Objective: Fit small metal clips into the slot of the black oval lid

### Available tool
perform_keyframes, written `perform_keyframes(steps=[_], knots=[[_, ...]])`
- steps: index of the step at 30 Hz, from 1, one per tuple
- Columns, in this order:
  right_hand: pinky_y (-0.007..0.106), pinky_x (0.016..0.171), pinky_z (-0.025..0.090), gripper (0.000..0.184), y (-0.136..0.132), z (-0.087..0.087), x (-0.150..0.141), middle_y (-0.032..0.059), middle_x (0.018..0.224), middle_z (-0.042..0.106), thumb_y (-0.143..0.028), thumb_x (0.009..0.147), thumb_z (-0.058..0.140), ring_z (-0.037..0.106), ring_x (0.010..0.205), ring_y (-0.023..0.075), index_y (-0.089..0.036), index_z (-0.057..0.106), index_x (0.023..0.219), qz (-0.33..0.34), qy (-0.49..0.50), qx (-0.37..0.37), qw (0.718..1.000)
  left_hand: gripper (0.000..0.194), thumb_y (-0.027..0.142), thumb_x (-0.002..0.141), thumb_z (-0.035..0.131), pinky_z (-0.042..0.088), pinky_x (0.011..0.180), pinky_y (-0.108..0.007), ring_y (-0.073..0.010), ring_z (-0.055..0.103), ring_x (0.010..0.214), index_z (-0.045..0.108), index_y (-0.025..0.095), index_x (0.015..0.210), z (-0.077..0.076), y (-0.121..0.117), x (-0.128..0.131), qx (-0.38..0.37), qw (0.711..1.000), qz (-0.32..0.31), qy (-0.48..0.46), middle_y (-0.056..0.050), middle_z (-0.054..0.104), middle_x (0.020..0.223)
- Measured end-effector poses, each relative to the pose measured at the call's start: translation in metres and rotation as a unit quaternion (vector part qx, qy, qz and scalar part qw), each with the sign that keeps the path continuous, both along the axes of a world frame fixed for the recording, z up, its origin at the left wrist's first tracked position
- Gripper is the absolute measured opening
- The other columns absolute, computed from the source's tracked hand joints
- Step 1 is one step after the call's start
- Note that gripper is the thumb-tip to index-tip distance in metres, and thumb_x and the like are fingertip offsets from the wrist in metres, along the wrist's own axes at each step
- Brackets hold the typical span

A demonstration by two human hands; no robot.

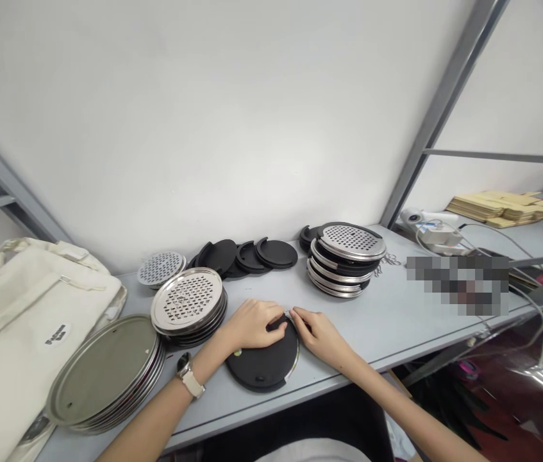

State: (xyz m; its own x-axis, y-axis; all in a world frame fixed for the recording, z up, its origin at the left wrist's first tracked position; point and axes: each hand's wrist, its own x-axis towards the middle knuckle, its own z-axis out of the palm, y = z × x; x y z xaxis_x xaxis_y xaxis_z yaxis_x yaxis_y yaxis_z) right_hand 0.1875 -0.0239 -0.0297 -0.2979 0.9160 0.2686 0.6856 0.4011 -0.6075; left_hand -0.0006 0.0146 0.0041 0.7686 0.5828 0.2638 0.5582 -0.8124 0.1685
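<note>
A round black disc with a metal rim point(261, 366) lies on the grey table point(396, 321) near its front edge. My left hand point(252, 323) rests on the disc's far left edge with fingers curled and pressing down. My right hand point(320, 333) pinches the disc's far right rim, fingers closed on it. The two hands almost meet at the disc's top. A watch sits on my left wrist point(188, 377).
Stacks of perforated metal discs point(187, 300) point(348, 256) stand left and right behind my hands, with loose black discs point(247, 255) by the wall. Plain metal plates point(102, 372) are stacked at front left beside a cream bag point(16, 314). Cables and yellow envelopes point(502, 206) lie at right.
</note>
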Motion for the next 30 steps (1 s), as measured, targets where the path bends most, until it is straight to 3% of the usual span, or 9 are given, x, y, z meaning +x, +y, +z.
perform_keyframes(steps=[8, 12, 15, 19, 23, 30], knots=[[0.024, 0.06, 0.035, 0.031, 0.0015, -0.0022, -0.0011, 0.0027, 0.069, 0.062, -0.026, 0.097, 0.03, 0.057, 0.062, 0.0158, -0.02, 0.052, 0.077, 0.02, -0.044, 0.005, 0.999, 0.019, 0.027, 0.084, 0.051, 0.024, 0.054, -0.027, -0.0113, 0.046, 0.057, 0.046, 0.018, 0.068, -0.0012, -0.0007, -0.0002, 0.008, 0.999, -0.033, -0.001, 0.002, 0.055, 0.066], [0.024, 0.061, 0.036, 0.031, 0.0019, -0.0028, -0.0016, 0.0028, 0.071, 0.063, -0.026, 0.097, 0.031, 0.059, 0.065, 0.0162, -0.02, 0.053, 0.077, 0.023, -0.057, 0.007, 0.998, 0.018, 0.03, 0.083, 0.051, 0.026, 0.054, -0.027, -0.0122, 0.048, 0.057, 0.046, 0.019, 0.069, -0.0016, -0.0018, -0.0003, 0.004, 1.0, -0.014, 0.012, 0.002, 0.055, 0.066], [0.024, 0.06, 0.036, 0.032, 0.001, -0.0019, -0.0016, 0.0018, 0.068, 0.061, -0.026, 0.098, 0.03, 0.058, 0.063, 0.0156, -0.02, 0.051, 0.074, 0.024, -0.059, 0.006, 0.998, 0.014, 0.033, 0.081, 0.053, 0.029, 0.055, -0.027, -0.0149, 0.053, 0.061, 0.049, 0.02, 0.084, -0.0005, -0.0038, 0.0002, -0.007, 1.0, 0.023, 0.011, 0.002, 0.058, 0.071], [0.024, 0.059, 0.035, 0.034, -0.0005, -0.0017, -0.0014, 0.0014, 0.066, 0.06, -0.027, 0.098, 0.029, 0.057, 0.061, 0.0153, -0.02, 0.05, 0.072, 0.02, -0.061, 0.009, 0.998, 0.033, 0.035, 0.081, 0.054, 0.034, 0.06, -0.027, -0.0191, 0.058, 0.07, 0.046, 0.02, 0.109, 0.0029, -0.0062, 0.0012, -0.023, 0.999, 0.037, 0.004, 0.001, 0.061, 0.078], [0.024, 0.06, 0.035, 0.034, -0.0008, -0.0026, -0.0014, 0.0018, 0.068, 0.061, -0.027, 0.098, 0.028, 0.057, 0.063, 0.0152, -0.02, 0.051, 0.073, 0.023, -0.054, 0.009, 0.998, 0.017, 0.031, 0.084, 0.05, 0.035, 0.061, -0.026, -0.0171, 0.057, 0.071, 0.052, 0.02, 0.097, 0.005, -0.0063, 0.0019, -0.027, 1.0, 0.004, 0.014, -0.001, 0.061, 0.085], [0.024, 0.059, 0.034, 0.03, -0.0016, -0.0001, -0.0013, 0.0013, 0.066, 0.059, -0.026, 0.096, 0.031, 0.055, 0.061, 0.0151, -0.02, 0.052, 0.075, 0.025, -0.06, 0.013, 0.998, 0.007, 0.026, 0.081, 0.052, 0.031, 0.057, -0.024, -0.0111, 0.045, 0.059, 0.051, 0.02, 0.082, 0.0032, -0.0033, 0.0004, -0.061, 0.998, -0.016, -0.031, 0.003, 0.051, 0.072]])
